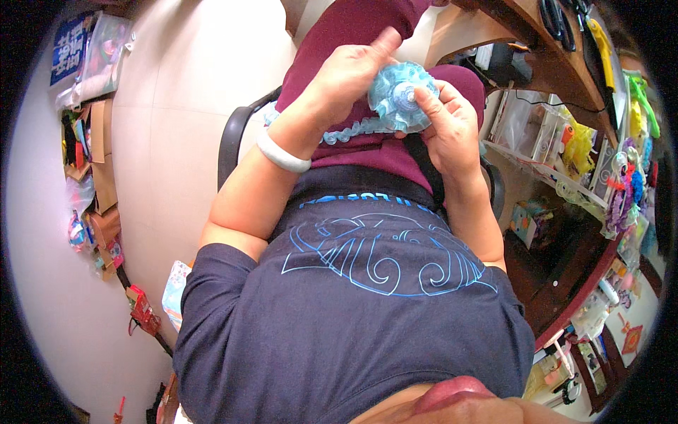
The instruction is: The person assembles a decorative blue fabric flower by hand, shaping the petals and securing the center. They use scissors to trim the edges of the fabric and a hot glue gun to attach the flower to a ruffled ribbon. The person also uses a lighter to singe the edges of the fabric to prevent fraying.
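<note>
over the maroon trousers: a pale blue rosette [394, 95] sat between the two hands, its right side in the right hand and its left side close against the left.
right hand: this hand [452, 127] had closed on the rosette, thumb laid across the face near the center, fingers folded around the right edge.
left hand: this hand [346, 78] stood at the rosette's far left, blurred toward the thumb; its fingertips were partly hidden, so whether it pinched anything could not be told.
rosette: round, with frilled, sheer-looking layers ringing a whiter, coiled middle.
ruffled strip: a narrow, wavy band [360, 131] of the same pale blue ran leftward from below the rosette, passing behind the left wrist.
bracelet: a smooth, thick, whitish ring [282, 153] circled the left wrist.
trousers: plain, matte maroon cloth [346, 28] lay beneath the work.
shirt: dark cloth [339, 318], nearer the body, carried curling blue outlines.
armrest: a black, curved bar [229, 145] stood to the left.
floor: pale, glossy tiles [191, 85] spread at far left.
rack: white, thin-barred metalwork [544, 169] stood to the right.
</note>
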{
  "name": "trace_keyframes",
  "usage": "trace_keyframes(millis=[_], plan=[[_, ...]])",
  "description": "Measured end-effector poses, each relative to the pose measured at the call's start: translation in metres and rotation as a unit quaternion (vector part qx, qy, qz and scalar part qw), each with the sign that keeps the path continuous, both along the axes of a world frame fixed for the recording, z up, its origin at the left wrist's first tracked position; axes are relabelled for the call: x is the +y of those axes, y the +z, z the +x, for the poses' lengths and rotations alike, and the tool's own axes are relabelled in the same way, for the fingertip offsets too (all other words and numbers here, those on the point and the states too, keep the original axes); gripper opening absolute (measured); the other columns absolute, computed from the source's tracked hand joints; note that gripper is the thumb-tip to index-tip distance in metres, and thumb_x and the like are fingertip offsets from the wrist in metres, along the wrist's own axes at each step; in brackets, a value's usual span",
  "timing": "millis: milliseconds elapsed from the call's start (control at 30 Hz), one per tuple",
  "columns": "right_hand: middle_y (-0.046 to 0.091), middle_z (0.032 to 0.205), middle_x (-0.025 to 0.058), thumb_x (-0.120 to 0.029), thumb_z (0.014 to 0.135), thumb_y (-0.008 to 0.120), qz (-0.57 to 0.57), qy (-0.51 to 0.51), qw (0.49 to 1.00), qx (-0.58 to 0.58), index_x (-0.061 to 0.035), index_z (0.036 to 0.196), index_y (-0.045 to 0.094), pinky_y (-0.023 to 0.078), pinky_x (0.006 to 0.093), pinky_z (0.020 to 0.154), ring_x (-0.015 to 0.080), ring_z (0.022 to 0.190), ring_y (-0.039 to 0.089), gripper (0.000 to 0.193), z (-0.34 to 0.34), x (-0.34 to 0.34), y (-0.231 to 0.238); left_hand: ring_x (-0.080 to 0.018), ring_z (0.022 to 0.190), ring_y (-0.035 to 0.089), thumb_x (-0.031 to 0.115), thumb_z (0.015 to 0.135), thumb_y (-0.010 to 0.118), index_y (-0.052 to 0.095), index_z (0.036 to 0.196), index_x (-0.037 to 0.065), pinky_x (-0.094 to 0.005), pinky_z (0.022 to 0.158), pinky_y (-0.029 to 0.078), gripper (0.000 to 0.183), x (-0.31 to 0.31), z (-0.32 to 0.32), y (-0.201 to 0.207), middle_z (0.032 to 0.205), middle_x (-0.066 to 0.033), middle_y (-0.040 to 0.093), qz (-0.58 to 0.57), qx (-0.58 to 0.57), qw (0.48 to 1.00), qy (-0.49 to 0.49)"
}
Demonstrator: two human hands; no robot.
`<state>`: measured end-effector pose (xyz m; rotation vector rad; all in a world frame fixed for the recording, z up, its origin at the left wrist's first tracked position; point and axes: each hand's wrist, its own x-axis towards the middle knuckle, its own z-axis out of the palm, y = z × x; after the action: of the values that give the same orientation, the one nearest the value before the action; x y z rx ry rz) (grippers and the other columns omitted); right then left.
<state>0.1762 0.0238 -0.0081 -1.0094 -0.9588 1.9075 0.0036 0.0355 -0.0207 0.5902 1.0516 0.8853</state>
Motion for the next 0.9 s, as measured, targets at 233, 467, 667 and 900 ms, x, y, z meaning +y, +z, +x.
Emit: trace_keyframes(millis=[233,467,667,900], plan=[[0.065,0.089,0.0116,-0.023,0.091,0.055,-0.100,-0.021,0.994,0.033,0.0032,0.102,0.053,0.056,0.0303,0.052,0.0186,0.070,0.065,0.029,0.005,0.019,-0.008,-0.0191,0.078,0.060,0.072,0.085,0.023,0.057,0.100,-0.003,-0.0325,0.069,0.051,0.083,0.005,-0.007,-0.010,0.085,-0.0117,0.062,-0.115,-0.148,0.982,0.003],[0.065,0.091,0.0102,-0.026,0.091,0.054,-0.124,-0.013,0.992,0.026,0.0023,0.104,0.053,0.056,0.0308,0.053,0.0180,0.072,0.065,0.031,0.001,0.032,-0.016,-0.0158,0.073,0.061,0.059,0.088,0.042,0.059,0.098,-0.001,-0.0292,0.066,0.052,0.063,0.008,-0.002,-0.016,0.084,-0.0097,0.063,-0.103,-0.141,0.984,0.025],[0.064,0.091,0.0101,-0.027,0.092,0.053,-0.106,-0.012,0.994,-0.009,0.0017,0.106,0.053,0.056,0.0305,0.054,0.0181,0.073,0.065,0.032,0.000,0.037,-0.023,-0.0099,0.062,0.057,0.028,0.086,0.062,0.062,0.090,0.000,-0.0212,0.061,0.049,0.028,0.009,0.004,-0.019,0.076,-0.0033,0.063,-0.044,-0.044,0.995,0.075],[0.063,0.094,0.0106,-0.026,0.092,0.052,-0.085,-0.063,0.994,0.031,0.0024,0.107,0.050,0.055,0.0301,0.058,0.0189,0.074,0.064,0.032,-0.007,0.036,-0.019,-0.0121,0.079,0.060,0.035,0.088,0.058,0.052,0.108,-0.002,-0.0235,0.070,0.051,0.042,0.009,0.003,-0.002,0.094,-0.0065,0.060,-0.039,-0.103,0.992,0.056]])
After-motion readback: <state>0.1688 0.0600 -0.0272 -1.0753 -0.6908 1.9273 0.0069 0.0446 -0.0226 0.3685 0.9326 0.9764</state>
